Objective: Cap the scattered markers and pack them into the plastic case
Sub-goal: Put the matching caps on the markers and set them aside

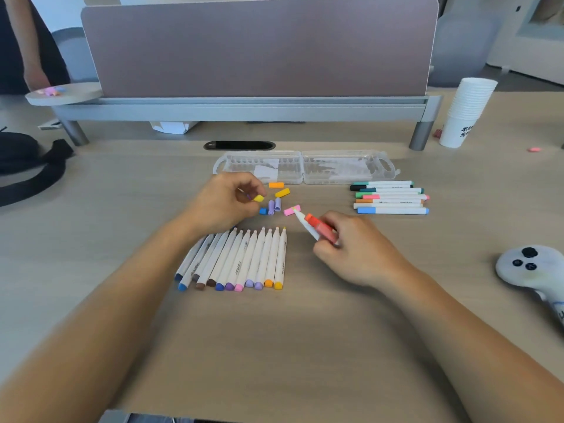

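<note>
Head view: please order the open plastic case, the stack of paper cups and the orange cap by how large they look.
1. plastic case
2. stack of paper cups
3. orange cap, clearly smallest

We cannot see the marker's (306,226) rear end inside the right hand (354,250). The left hand (225,203) covers the tips of the leftmost uncapped markers (198,261). The white controller (529,270) runs off the right edge, and the black bag (27,166) off the left.
</note>
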Demonstrator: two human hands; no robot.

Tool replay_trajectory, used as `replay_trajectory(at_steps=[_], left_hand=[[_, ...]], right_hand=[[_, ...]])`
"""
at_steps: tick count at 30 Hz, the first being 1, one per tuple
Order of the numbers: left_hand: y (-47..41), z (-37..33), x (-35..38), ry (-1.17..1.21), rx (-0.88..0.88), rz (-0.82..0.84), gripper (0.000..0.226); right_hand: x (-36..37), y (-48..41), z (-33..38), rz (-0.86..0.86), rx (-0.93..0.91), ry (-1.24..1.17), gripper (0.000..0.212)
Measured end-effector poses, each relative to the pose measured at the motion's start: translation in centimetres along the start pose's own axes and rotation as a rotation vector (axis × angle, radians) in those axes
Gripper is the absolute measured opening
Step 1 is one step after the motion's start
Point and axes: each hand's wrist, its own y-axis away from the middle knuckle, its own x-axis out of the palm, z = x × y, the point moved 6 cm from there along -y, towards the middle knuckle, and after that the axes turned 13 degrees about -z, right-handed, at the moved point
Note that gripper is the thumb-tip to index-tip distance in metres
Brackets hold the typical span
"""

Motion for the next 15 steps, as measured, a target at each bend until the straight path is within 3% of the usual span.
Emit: replay_trajectory(at_steps=[4,8,11,15], left_hand=[[3.1,-0.4,-0.8,0.443,-0.146,0.018,0.02],[4.5,0.3,0.1,0.966,-0.45,-0.068,0.016],[4.5,1.2,0.8,1.069,-0.603,-0.127,0.012],[4.8,1.0,1.1,1.07,-0.627,-0.11,0.024]], right_hand=[[0.2,0.5,0.9,0.0,-0.05,-0.089,0.011],[0.5,0.9,1.6,0.002,-0.112,-0.155,0.028],[0.9,1.2,2.2,0.013,-0.171,-0.159,0.032],[1.3,1.4,2.2,0.028,-0.225,-0.113,0.011]])
